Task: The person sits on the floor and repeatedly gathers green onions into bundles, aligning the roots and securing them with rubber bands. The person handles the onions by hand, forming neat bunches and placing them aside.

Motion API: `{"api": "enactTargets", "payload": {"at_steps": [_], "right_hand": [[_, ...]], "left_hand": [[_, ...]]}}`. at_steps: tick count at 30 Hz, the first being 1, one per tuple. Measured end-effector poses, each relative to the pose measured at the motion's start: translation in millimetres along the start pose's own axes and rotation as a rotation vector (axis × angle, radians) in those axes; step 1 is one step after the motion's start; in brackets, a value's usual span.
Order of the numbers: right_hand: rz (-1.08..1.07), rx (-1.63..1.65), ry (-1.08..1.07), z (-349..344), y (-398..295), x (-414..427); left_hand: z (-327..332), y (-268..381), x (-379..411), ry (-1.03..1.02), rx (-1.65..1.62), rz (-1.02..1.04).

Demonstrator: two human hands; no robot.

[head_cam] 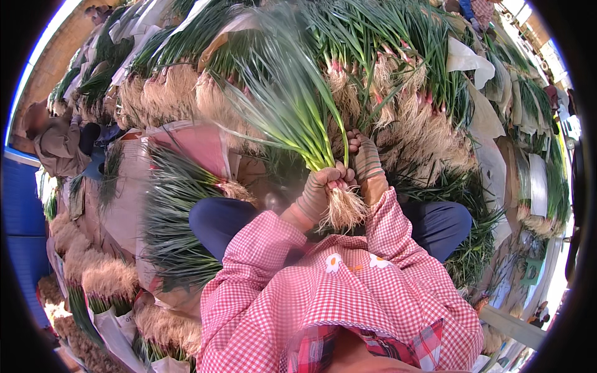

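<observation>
My left hand (317,193), in a striped glove with bare fingertips, is closed around the lower stems of a bunch of green plants (298,126) with long narrow leaves. Pale stringy roots (344,207) hang below its fingers, and the leaves fan up and to the left. My right hand (366,154), gloved alike, is beside the bunch on the right with its fingers curled at a single stem on the bunch's edge. Whether it grips that stem is hard to tell. Another pile of the same plants (182,219) lies left of my knee.
Rooted bundles (158,93) are stacked in a row ahead. Cut leaves (471,233) lie right of my knee. More bundles (109,279), roots up, stand at the lower left. Paper sheets (123,186) cover ground at left. A person (60,144) sits at far left; another (480,11) is at upper right.
</observation>
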State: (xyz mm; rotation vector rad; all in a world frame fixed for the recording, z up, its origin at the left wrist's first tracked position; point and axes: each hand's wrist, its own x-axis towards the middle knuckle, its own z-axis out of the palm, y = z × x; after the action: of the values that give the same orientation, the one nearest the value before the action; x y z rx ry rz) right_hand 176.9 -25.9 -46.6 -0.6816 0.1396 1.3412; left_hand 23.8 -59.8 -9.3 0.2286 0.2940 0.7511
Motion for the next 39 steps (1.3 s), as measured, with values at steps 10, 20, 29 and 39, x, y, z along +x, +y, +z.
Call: {"api": "enactTargets", "payload": {"at_steps": [10, 20, 29, 39], "right_hand": [[-0.917, -1.800, -0.058, 61.5, -56.7, -87.1], [-0.672, -2.399, -0.423, -20.8, -21.5, -65.7], [-0.483, -1.148, -0.843, -6.5, -27.6, -16.5], [-0.370, -1.547, -0.233, -9.1, -14.2, -40.4]], "left_hand": [[-4.8, 67.2, 27.2, -0.130, 0.192, -0.079], [-15.6, 38.4, 49.0, -0.076, 0.129, -0.098], [-6.4, 41.7, 23.7, -0.090, -0.022, -0.167], [-7.0, 31.9, 18.0, 0.083, 0.079, -0.058]]}}
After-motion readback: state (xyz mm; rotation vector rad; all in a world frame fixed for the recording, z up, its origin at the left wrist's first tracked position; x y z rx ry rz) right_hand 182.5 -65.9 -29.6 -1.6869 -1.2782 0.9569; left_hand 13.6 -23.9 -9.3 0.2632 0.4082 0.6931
